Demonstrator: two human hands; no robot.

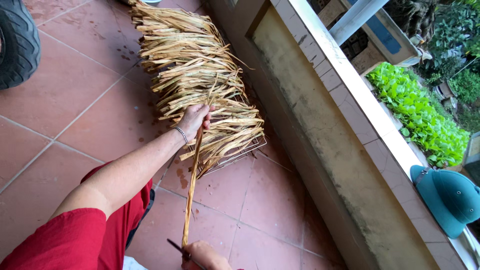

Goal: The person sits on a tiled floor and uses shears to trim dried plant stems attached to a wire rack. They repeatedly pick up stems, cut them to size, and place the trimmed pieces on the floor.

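We hold one long tan dried strip (191, 192): left hand (194, 119) fingers pinching its far end, right hand (204, 255) fingers clamping a dark blade (176, 247) near end; big pile of dried strips (192, 75) remains.

Light: soft, even daylight, bright throughout.
Source: open sky at the upper right of the frame.
Shadows: faint and diffuse; a slightly darker band along the wall's base at centre.
Glare: mild sheen on the floor tiles (65, 100) at left.
Focus: sharp across most of the frame.
Distortion: wide-angle stretching, straight lines bowing toward the edges.
Colour: saturated and vivid.
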